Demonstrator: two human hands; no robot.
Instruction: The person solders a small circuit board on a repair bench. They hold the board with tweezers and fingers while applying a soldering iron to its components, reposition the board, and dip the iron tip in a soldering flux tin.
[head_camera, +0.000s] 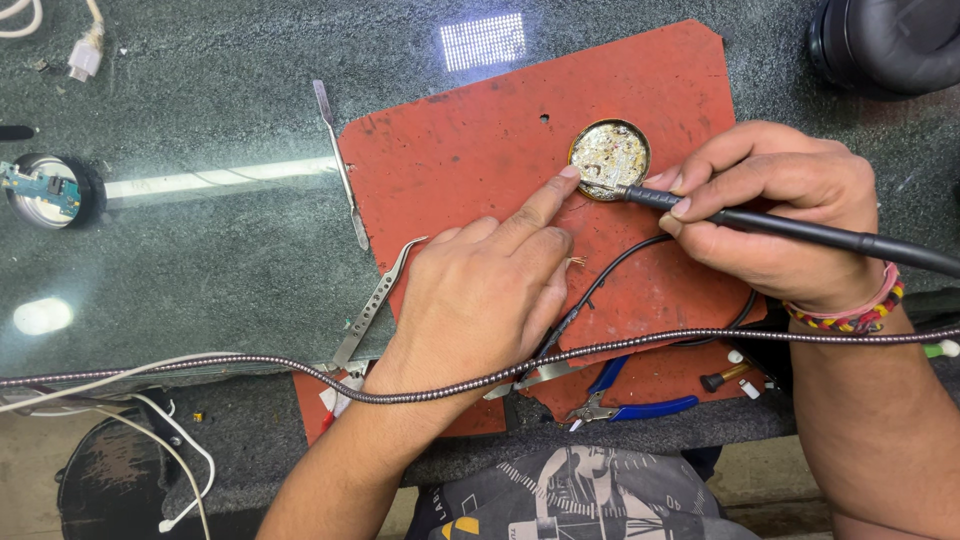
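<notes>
Gripping a soldering iron (780, 228), the right hand (780, 210) dips its tip into the tin (609, 158) just ahead. The left hand (480, 290) pinches a wire (600, 285), bare strands apparently untinned, forefinger steadying the tin.

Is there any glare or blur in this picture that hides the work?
Head view: sharp overall; a bright lamp reflection and a light streak glare on the glass tabletop, away from the hands; the soldering iron and round tin stay clear.
</notes>
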